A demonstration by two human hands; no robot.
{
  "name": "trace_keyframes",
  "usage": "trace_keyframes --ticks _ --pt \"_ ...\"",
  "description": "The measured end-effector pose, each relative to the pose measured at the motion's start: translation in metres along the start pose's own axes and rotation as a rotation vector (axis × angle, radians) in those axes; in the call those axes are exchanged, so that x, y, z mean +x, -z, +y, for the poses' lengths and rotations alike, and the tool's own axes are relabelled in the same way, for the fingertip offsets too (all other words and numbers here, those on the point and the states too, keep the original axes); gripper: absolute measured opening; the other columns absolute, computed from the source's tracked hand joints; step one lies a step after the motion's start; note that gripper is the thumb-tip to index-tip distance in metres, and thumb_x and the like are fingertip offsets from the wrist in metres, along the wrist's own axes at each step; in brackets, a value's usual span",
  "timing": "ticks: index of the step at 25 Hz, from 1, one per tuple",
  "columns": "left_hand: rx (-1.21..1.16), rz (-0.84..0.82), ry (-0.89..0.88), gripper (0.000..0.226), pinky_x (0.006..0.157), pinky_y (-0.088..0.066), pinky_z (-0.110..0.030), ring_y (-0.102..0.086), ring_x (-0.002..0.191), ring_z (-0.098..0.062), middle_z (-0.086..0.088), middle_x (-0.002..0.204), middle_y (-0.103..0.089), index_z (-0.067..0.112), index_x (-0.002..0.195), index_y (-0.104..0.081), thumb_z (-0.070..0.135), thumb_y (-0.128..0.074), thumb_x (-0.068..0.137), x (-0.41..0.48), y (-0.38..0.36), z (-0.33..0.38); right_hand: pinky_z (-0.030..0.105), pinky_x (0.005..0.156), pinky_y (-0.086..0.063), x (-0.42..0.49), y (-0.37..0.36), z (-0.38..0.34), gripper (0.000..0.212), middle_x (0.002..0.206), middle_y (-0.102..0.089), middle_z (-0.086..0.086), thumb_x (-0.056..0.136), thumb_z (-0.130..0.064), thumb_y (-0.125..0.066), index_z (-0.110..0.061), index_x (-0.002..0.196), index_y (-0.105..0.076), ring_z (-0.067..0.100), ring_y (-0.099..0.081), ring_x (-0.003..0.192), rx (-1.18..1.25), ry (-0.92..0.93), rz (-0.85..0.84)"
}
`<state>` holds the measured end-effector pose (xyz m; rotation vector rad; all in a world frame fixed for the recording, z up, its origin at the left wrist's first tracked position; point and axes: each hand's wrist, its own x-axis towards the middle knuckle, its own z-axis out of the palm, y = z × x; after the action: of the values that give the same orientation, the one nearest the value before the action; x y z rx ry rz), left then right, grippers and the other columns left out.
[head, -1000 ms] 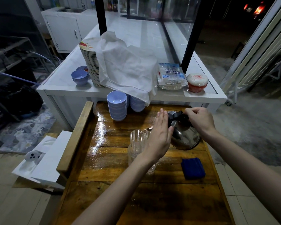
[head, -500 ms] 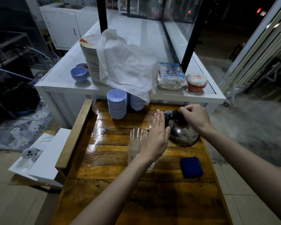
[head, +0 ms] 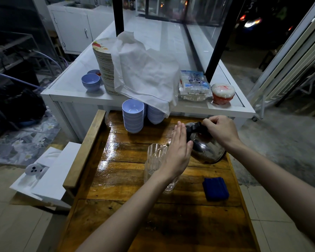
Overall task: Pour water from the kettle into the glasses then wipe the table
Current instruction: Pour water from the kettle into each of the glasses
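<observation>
The kettle (head: 205,149) at middle right has tipped more, spout pointing left at the glasses (head: 156,160). Right hand (head: 221,130) grips its handle; left hand (head: 178,151), fingers straight, presses its side

I can't read any text here. The plastic packet (head: 194,84) near the right end of the white counter (head: 65,88) carries blue printing, and the red-and-white tub (head: 223,92) beside it has red marks on its lid, both too blurred to make out.
</observation>
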<state>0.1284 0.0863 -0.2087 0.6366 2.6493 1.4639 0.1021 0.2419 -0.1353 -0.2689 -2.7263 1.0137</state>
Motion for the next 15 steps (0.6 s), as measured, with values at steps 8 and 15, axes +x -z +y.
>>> trace_keyframes --ticks 8,15 --pt "-0.007 0.006 0.008 0.061 0.119 0.006 -0.023 0.016 0.147 -0.006 0.001 0.161 0.016 0.015 0.153 0.007 0.031 -0.026 0.105 0.0028 0.0004 -0.0041 0.036 0.065 -0.05 0.0039 -0.0012 -0.0064 0.03 0.067 -0.072 0.008 0.088 -0.028 -0.06 -0.012 0.07 -0.077 0.023 -0.065 0.069 -0.011 -0.002 -0.006" --pt "0.009 0.012 0.002 0.061 0.118 0.007 -0.021 0.018 0.146 -0.006 0.001 0.16 0.018 0.013 0.152 0.008 0.031 -0.026 0.105 0.0039 0.002 -0.0021 0.032 0.062 -0.047 0.0088 0.0003 -0.0106 0.029 0.07 -0.072 0.01 0.088 -0.027 -0.061 -0.009 0.073 -0.078 0.022 -0.065 0.069 -0.044 0.043 -0.004"
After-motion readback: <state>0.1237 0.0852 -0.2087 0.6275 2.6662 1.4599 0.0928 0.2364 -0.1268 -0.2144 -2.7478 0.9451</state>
